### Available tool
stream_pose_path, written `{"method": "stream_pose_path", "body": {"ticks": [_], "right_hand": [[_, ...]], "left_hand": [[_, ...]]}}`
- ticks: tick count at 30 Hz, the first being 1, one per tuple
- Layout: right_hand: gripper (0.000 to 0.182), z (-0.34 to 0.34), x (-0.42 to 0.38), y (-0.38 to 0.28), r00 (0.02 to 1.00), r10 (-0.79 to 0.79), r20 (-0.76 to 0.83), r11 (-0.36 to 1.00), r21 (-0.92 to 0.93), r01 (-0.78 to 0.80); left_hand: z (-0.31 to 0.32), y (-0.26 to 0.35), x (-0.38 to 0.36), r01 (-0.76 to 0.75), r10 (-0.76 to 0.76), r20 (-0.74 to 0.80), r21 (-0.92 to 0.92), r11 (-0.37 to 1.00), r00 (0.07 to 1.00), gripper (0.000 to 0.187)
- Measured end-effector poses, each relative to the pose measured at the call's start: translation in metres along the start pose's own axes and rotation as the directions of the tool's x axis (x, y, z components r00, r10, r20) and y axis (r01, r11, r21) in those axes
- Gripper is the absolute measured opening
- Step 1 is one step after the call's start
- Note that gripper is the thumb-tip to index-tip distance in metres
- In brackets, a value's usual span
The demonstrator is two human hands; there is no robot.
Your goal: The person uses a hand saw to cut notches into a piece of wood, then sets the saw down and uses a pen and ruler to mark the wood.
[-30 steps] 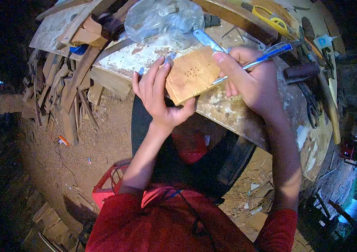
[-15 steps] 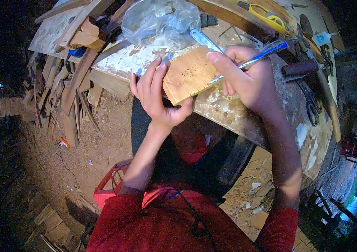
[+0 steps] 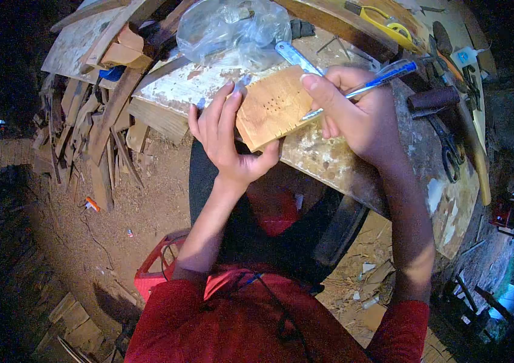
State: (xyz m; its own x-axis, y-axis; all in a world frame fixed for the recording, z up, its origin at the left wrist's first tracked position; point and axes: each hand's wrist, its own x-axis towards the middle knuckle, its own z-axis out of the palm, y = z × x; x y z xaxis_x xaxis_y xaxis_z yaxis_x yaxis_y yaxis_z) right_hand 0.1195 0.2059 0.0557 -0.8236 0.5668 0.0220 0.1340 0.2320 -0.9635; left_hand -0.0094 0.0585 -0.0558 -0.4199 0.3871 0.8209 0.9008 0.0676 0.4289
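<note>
A light wooden block (image 3: 272, 109) with rows of small dark dots and short marks along its lower edge is tilted at the table's near edge. My left hand (image 3: 227, 133) grips its left side, fingers on the top and thumb beneath the lower edge. Between the thumb and fingers of my right hand (image 3: 354, 109) is a blue and clear pen (image 3: 381, 80), its tip at the block's lower right edge. Just behind the block lies a blue-white ruler (image 3: 296, 57), partly hidden by the block and my right hand.
The worn table (image 3: 329, 160) bears a clear plastic bag (image 3: 233, 30) at the back, yellow-handled tool (image 3: 390, 27) at the back right, and black scissors (image 3: 449, 154) and a dark cylinder (image 3: 432, 100) at the right. Wood scraps (image 3: 102, 133) are piled at the left.
</note>
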Motion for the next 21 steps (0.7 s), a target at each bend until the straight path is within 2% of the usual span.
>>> {"method": "stream_pose_path", "body": {"ticks": [8, 11, 21], "right_hand": [[0.036, 0.0005, 0.0004, 0.0016, 0.999, -0.041, -0.006, 0.999, -0.002, 0.041], [0.036, -0.0008, 0.0000, 0.0012, 1.000, 0.007, 0.011, 1.000, -0.004, -0.007], [0.036, -0.0003, -0.0004, 0.0002, 1.000, -0.009, -0.004, 1.000, -0.015, 0.009]], "left_hand": [[-0.0007, 0.0005, -0.0001, 0.009, -0.009, 0.005, 0.007, 1.000, 1.000, 0.075], [-0.0001, 0.0003, 0.0001, 0.008, -0.008, 0.005, 0.005, 1.000, 1.000, 0.075], [0.0022, -0.0009, -0.0013, 0.001, -0.001, -0.020, -0.003, 1.000, 1.000, 0.075]]}}
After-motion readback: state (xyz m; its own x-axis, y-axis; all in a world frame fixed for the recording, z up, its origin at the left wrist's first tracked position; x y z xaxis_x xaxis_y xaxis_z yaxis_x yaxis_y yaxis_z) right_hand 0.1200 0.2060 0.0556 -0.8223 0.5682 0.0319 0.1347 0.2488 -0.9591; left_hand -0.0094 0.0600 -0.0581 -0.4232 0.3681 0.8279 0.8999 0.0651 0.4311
